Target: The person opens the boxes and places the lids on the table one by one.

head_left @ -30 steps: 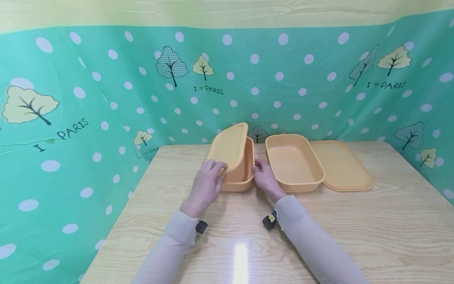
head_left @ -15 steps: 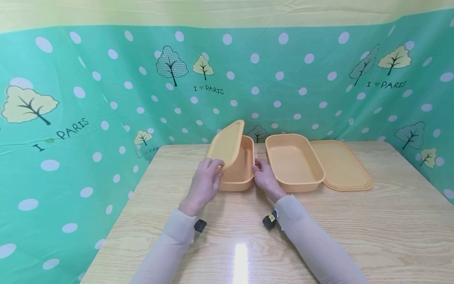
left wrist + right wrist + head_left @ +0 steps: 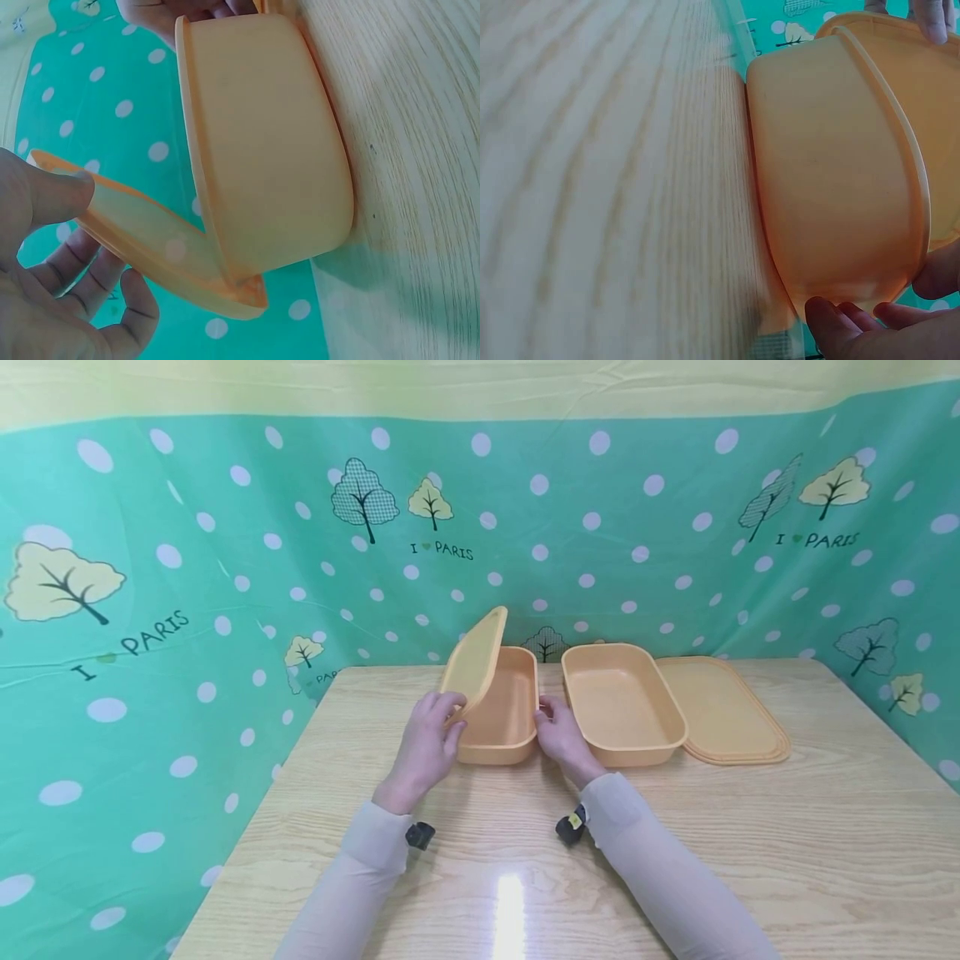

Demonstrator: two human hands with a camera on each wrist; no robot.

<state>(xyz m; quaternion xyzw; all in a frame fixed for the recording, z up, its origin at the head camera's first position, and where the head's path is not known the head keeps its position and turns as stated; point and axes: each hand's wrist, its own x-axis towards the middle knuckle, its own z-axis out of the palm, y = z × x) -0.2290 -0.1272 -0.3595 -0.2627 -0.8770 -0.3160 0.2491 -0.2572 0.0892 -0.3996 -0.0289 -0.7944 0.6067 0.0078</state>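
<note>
An orange rectangular food container (image 3: 517, 693) stands on the table at the left of the pair, its inside showing. Its lid (image 3: 474, 662) is tilted steeply over the left side, the far edge raised. My left hand (image 3: 426, 737) pinches the lid's near edge, thumb on one face and fingers on the other, as the left wrist view shows. In that view the lid's lower edge meets the container's rim at the left. My right hand (image 3: 561, 735) holds the container's right wall, with the thumb at the rim and fingers against the outer side (image 3: 840, 180).
A second orange container (image 3: 626, 697), lidless, stands just right of my right hand. Beside it a matching lid (image 3: 723, 710) lies flat on the wooden table (image 3: 750, 860). A green dotted cloth (image 3: 525, 527) hangs behind the table and along its left side.
The lid has swung up and leftward in my left hand, uncovering more of the container's inside. My left hand moved slightly left; my right hand stayed on the container's wall.
</note>
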